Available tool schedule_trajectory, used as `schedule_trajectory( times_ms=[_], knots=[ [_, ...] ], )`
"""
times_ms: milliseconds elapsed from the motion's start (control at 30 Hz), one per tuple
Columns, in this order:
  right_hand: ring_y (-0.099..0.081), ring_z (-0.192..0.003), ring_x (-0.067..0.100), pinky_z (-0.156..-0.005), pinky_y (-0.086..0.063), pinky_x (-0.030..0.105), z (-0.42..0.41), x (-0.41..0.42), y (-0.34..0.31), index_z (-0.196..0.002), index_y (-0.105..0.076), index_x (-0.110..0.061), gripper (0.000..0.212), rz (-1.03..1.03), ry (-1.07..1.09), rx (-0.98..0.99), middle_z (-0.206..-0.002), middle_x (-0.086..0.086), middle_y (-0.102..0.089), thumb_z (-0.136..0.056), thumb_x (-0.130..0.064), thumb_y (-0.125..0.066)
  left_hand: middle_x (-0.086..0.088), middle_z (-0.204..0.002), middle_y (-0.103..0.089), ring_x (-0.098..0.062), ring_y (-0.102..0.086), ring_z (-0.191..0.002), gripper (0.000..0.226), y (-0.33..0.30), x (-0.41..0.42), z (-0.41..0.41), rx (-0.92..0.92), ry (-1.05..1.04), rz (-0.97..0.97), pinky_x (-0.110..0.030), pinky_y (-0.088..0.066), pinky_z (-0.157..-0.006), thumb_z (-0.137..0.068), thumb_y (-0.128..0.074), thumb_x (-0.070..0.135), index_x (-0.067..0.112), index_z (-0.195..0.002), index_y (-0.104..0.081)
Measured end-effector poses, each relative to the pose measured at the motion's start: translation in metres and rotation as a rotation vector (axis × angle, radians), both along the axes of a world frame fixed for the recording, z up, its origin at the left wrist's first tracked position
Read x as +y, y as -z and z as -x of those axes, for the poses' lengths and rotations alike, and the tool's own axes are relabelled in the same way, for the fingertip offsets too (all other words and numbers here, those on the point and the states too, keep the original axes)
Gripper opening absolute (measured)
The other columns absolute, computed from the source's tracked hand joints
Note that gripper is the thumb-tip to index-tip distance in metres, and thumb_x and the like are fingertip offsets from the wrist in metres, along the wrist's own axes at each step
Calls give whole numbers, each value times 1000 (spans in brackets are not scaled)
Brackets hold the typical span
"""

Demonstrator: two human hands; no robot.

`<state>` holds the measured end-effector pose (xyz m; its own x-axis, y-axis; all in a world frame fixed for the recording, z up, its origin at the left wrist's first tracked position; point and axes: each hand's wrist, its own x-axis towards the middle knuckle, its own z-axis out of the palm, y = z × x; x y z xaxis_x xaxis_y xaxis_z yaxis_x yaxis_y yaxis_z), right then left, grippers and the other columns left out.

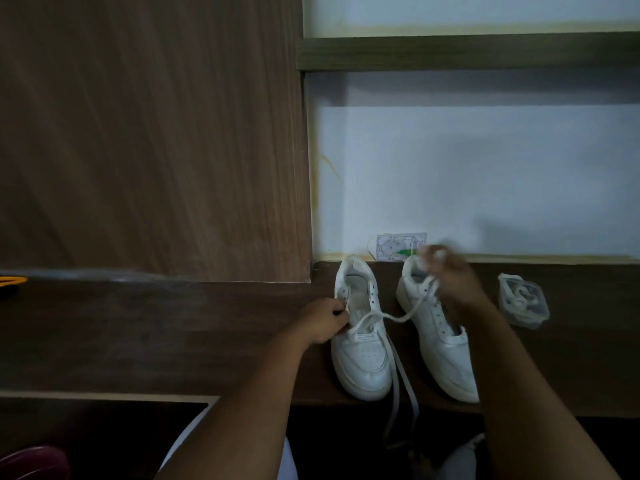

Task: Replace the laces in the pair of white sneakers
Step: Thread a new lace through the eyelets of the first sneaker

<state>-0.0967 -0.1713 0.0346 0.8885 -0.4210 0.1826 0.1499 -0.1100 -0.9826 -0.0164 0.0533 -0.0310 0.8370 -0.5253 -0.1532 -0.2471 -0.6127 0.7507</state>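
Two white sneakers stand side by side on a dark wooden desk [173, 341], toes toward me. My left hand [323, 320] pinches the left sneaker [360, 358] at its left eyelet row. A white lace [398, 318] runs from that shoe's lower eyelets up and right to my right hand [450, 282], which grips its end above the right sneaker [440, 355]; the hand is blurred. Another flat lace [398, 393] hangs over the desk's front edge between the shoes.
A clear plastic packet [523, 301] holding a coiled white lace lies right of the shoes. A small clear case [398, 247] leans on the white wall behind them. A tall wooden panel [156, 133] rises at the left. A yellow item [12, 281] sits far left.
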Motion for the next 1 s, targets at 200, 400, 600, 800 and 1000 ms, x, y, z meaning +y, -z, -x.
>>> schedule_trajectory(
  times_ms=[200,400,600,800,1000],
  knots=[
    [-59,-103,16,-91,-49,30,-9,20,9,-109,-65,-13,36,1475,-472,783,-113,3,-63,-86,-41,-64,-6,-99,-70,-22,-67,-93,23,-2,0,1,8,4,3,-48,-55,-89,-96,-51,30,15,-101,-68],
    [-60,-95,16,-86,-49,29,-11,16,19,-106,-65,-10,40,1207,-488,920,-108,7,-66,-83,-43,-67,-6,-95,-70,-23,-67,-91,23,-1,1,3,-8,0,-8,-50,-55,-87,-95,-51,31,15,-94,-68],
    [-56,-93,12,-76,-40,23,-12,22,24,-98,-69,-10,32,1115,-426,606,-102,2,-64,-86,-39,-65,-6,-95,-69,-22,-66,-91,22,-5,-1,5,-22,6,-30,-48,-55,-87,-97,-51,31,17,-90,-66],
    [-58,-90,19,-72,-44,22,-7,14,22,-107,-63,-9,20,776,-419,543,-97,3,-62,-96,-21,-52,-7,-95,-69,-23,-67,-90,23,-4,0,7,-35,11,-39,-50,-55,-86,-96,-50,33,17,-88,-65],
    [-45,-59,13,-49,-37,21,-21,35,-2,-94,-53,-4,17,206,-343,317,-79,9,-55,-101,-9,-38,-9,-96,-68,-26,-66,-92,22,-7,0,8,-35,19,-37,-50,-54,-88,-98,-49,34,22,-84,-61]
  ],
)
